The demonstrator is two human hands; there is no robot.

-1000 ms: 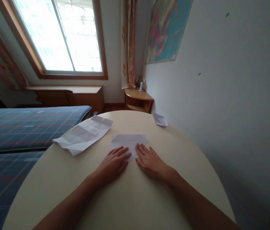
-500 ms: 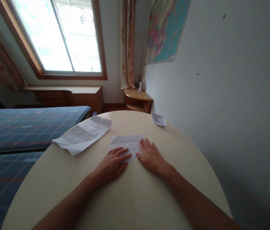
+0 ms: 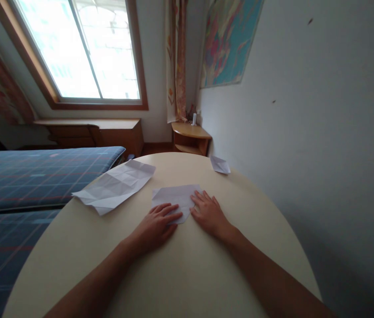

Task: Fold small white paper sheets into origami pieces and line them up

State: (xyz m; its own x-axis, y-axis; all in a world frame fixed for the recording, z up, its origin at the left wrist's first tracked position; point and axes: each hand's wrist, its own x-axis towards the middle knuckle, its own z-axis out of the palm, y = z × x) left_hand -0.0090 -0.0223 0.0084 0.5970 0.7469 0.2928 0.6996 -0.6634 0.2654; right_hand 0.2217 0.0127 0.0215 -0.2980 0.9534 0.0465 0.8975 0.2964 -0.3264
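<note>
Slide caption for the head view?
Left hand and right hand on folded paper, a creased sheet nearby on the round table.

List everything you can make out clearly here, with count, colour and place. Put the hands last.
Round table: one, cream, foreground
Folded paper sheet: one, white, mid-table
Creased paper sheet: one, white, far left on table
Small folded paper: one, white, table's far right edge
Plaid mattress: one or two (unclear), blue, left of table
Window: one, brown-framed, upper left
Curtains: two, pinkish floral, flanking window
Desk: one, brown, below window
Corner shelf: one, brown, beyond table
Map-like poster: one, multicoloured, upper right
Left grip (hand): one, bare, on folded paper sheet's left
Right grip (hand): one, bare, on its right
</note>
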